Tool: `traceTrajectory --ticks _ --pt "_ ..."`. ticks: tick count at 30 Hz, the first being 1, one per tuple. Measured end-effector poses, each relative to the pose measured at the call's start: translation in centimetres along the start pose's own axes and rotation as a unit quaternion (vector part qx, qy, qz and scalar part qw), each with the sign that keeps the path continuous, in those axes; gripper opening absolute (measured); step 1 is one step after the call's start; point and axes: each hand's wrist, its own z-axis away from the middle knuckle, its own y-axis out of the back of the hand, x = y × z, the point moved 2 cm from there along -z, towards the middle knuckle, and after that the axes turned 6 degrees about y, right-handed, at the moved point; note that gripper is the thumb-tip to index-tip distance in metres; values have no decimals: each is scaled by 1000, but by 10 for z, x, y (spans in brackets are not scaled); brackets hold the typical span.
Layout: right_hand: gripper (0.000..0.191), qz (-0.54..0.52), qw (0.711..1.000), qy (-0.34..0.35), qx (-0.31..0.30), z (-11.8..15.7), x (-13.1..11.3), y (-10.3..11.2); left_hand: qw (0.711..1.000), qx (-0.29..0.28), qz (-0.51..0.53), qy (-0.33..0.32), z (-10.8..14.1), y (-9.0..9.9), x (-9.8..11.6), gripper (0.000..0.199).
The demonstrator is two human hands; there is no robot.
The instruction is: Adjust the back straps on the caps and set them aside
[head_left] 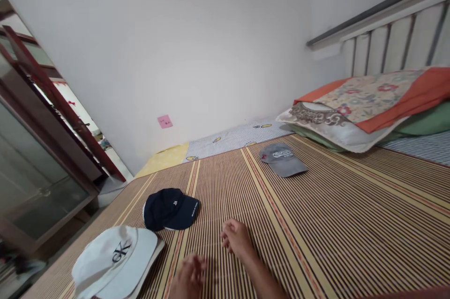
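My left hand [190, 274] is low in the head view, slightly blurred, with its fingers loosely bent and nothing seen in them. It is just right of a white cap [116, 261] with black "CK" letters; a second brim edge shows beneath that cap's brim. My right hand [236, 237] hovers over or rests on the striped mat, which I cannot tell, its fingers half curled, parted and without an object. A navy cap [170, 209] lies left of it, brim towards the right. Farther off, a grey cap [283, 159] with white lettering lies on the mat.
The striped mat [333, 224] covers the bed. Pillows [372, 102] with orange and floral cloth are piled at the right, by a slatted headboard [397, 41]. A pink note [165, 121] sticks to the wall. On the left is a wooden-framed doorway [66, 102].
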Motion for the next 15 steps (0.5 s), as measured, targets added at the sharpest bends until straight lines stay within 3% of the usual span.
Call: traceTrajectory --ticks 2,3,4,6,9,15 --pt "11 -7 1000 -9 4 0 -3 0 988 -21 141 51 -27 -16 21 28" --pt "10 -9 1000 -14 6 0 -5 -1 914 -40 361 179 -39 -25 28 24" --pt "10 -11 1000 -20 7 0 -6 -1 882 -45 417 214 -52 -31 39 27" --pt "11 -15 999 -30 10 0 -8 -2 844 -38 473 250 -74 -40 57 33" --pt "13 -21 999 -39 10 -1 -11 -3 822 -32 502 269 -97 -45 72 34" --pt "18 -31 999 -42 4 1 -19 -3 798 2 545 257 -114 -48 71 28"
